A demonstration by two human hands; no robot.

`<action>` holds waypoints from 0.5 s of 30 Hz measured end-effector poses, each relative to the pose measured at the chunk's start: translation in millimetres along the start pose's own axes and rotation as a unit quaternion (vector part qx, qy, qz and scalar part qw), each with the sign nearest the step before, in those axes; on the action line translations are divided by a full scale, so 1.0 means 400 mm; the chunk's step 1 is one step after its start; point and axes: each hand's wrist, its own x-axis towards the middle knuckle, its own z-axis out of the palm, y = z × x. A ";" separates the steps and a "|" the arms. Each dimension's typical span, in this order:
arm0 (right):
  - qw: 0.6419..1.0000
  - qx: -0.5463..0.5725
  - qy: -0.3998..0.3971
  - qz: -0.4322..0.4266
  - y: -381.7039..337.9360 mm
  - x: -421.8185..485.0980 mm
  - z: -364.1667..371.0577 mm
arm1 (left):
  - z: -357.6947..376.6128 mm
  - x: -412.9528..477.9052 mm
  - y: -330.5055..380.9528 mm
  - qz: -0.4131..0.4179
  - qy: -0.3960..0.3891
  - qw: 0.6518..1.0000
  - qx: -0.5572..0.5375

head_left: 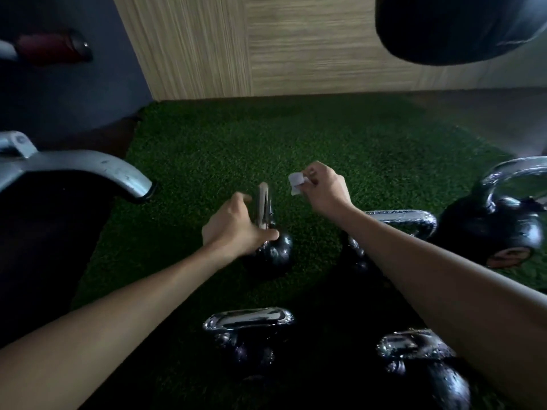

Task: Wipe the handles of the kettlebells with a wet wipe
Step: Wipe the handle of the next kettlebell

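Several black kettlebells with chrome handles stand on green turf. My left hand [233,224] grips the lower side of the chrome handle [262,199] of a small kettlebell [273,254] in the middle. My right hand [324,189] hovers just to the right of that handle and pinches a small folded white wet wipe [295,182], a little apart from the metal. Another kettlebell [396,221] sits partly hidden under my right forearm. Two more, a middle one [247,322] and a right one [414,347], stand close to me at the bottom. A larger kettlebell [500,220] stands at the right.
A grey metal machine foot [88,170] juts in from the left over a dark base. A black punching bag [455,28] hangs at the top right. A wood-panel wall [266,45] borders the turf [266,137] at the back.
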 end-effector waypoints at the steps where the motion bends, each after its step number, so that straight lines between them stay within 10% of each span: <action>1: 1.000 -0.004 -0.016 -0.025 -0.011 0.009 -0.002 | 0.005 -0.024 -0.006 0.004 0.015 1.000 -0.007; 15: 0.956 -0.109 -0.221 -0.158 -0.120 0.082 0.028 | -0.118 0.048 -0.065 0.070 -0.021 0.995 0.066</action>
